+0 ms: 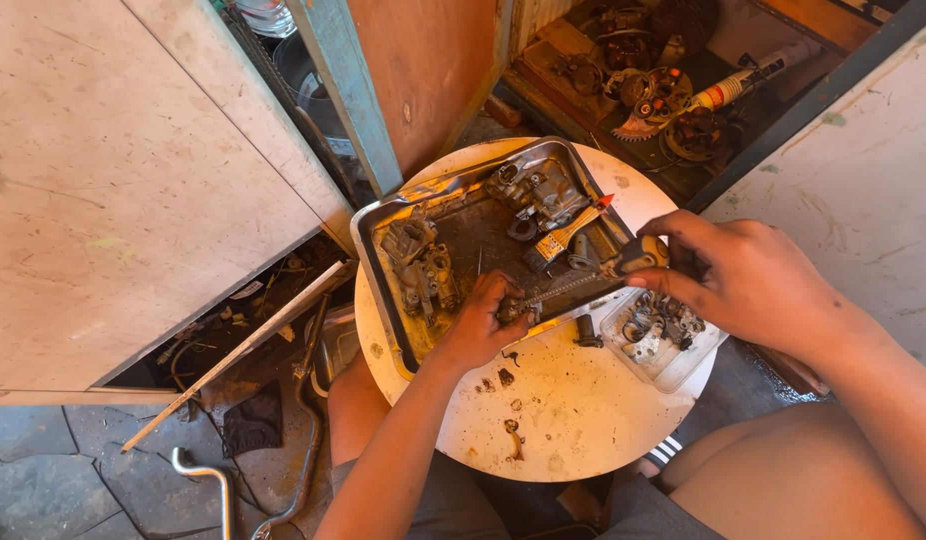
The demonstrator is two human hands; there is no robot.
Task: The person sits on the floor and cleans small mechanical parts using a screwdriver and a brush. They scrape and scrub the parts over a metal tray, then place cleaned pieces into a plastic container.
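My right hand (748, 280) grips the black and yellow handle of a screwdriver (593, 278) whose shaft runs left to a small metal part. My left hand (481, 322) is closed around that small part (510, 306) at the near edge of a dented metal tray (375, 262). The tray rests on a round white stool top (563, 410) and holds a greasy carburetor (420, 266) at its left, another carburetor body (538, 188) at the back, and a brush with a yellow handle (563, 238).
A clear plastic container (663, 335) of small metal parts sits under my right hand. Bits of dirt dot the stool top. A crate of engine parts (663, 85) lies beyond. A wooden panel (133, 180) stands left, with bent metal tubing (218, 490) on the floor.
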